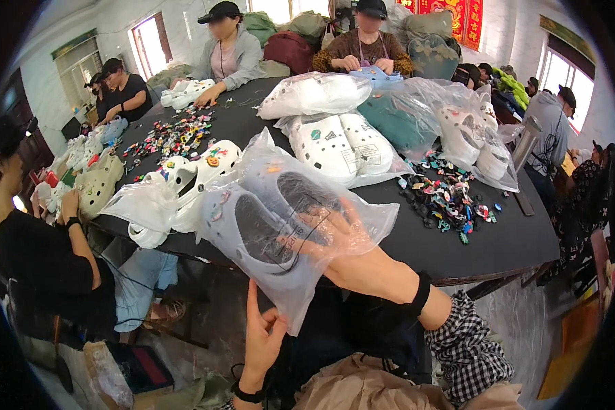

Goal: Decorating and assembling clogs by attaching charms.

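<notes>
A pair of pale blue-grey clogs with small charms lies inside a clear printed plastic bag, tilted over the table's near edge. My left hand pinches the bag's near lower corner, its index finger raised against the clogs' heel end. Spread across the clogs' openings is my right hand, palm down, its fingers seen through film. Whether that hand is inside the bag or under a loose fold, I cannot tell. White clogs with colourful charms, partly bagged, sit just beyond on the left.
Bagged white clogs and a bagged teal pair are stacked mid-table. Loose charms lie in heaps on the right and far left of the black table. Several people work around it, one close on my left.
</notes>
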### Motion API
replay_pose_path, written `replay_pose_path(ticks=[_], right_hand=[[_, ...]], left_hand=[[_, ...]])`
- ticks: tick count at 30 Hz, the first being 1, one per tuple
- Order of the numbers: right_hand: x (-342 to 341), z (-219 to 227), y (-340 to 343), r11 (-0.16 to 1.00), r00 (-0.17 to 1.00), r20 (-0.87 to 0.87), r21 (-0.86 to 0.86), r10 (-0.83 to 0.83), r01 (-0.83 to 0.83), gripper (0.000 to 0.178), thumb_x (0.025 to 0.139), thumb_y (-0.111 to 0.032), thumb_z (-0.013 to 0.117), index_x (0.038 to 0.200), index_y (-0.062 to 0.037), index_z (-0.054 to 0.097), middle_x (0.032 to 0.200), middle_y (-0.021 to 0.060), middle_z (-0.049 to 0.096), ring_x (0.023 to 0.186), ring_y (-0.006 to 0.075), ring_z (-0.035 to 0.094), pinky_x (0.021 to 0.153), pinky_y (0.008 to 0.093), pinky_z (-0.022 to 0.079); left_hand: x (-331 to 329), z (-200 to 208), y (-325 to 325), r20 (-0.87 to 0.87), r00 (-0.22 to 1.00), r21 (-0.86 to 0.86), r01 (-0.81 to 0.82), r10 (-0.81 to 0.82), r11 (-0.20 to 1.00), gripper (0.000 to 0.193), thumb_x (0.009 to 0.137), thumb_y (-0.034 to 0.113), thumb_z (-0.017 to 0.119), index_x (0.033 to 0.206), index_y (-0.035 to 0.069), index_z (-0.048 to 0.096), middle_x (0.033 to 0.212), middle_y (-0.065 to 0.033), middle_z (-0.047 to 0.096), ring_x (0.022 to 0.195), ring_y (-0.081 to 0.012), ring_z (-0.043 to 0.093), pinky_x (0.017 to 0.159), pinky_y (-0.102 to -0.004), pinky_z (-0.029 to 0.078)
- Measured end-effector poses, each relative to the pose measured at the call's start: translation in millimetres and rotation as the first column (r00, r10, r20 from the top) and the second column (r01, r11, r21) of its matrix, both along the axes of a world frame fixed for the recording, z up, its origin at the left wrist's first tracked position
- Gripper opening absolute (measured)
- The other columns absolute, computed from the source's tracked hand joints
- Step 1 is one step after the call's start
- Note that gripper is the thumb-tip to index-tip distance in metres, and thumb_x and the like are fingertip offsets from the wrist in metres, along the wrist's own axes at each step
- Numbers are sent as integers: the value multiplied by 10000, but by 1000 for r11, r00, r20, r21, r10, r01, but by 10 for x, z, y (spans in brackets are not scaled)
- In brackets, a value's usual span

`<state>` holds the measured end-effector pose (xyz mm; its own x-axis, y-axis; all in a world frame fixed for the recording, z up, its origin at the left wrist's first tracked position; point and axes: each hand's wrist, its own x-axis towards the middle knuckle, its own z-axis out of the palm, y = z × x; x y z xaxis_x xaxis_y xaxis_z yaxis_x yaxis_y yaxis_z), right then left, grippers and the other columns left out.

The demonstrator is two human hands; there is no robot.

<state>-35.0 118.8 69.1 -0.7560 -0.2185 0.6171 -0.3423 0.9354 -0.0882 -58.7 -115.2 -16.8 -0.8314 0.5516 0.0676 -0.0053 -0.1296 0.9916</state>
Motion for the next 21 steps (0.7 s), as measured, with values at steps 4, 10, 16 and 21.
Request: replay_pose_path(ticks=[4,10,16,21], right_hand=[[43,84,-18,998,988,154,49,21,-28,597,732,-248,776,1296,-210,587,1277,197,529,1181,344,519,1099,645,234],[222,161,-32,996,996,86,85,-2,-5,567,682,-483,806,1104,-136,656,1096,128,593,1073,301,561,1050,542,337],[493,198,329,996,998,-27,65,-57,59,498,690,-510,797,899,-81,657,964,67,602,988,251,572,909,429,405],[809,241,529,995,995,99,101,10,-20,410,686,-469,805,883,-142,659,1012,77,567,997,270,553,892,419,418]], left_hand=[[22,-21,-3,-2,1000,34,6,-5,999,861,881,-100,502,1574,61,17,1017,-129,649,875,-119,615,778,-239,482],[45,6,-17,-51,998,20,24,-23,1000,864,906,-51,530,1573,63,-9,899,-109,640,799,-123,611,748,-248,493],[-28,42,-13,-219,941,73,-247,257,966,480,979,101,519,1433,3,398,721,-37,581,670,-113,575,640,-241,468],[-347,14,-132,-322,804,115,-490,499,864,332,1002,134,470,1297,-9,528,1150,-80,561,1082,-169,505,975,-320,369]])
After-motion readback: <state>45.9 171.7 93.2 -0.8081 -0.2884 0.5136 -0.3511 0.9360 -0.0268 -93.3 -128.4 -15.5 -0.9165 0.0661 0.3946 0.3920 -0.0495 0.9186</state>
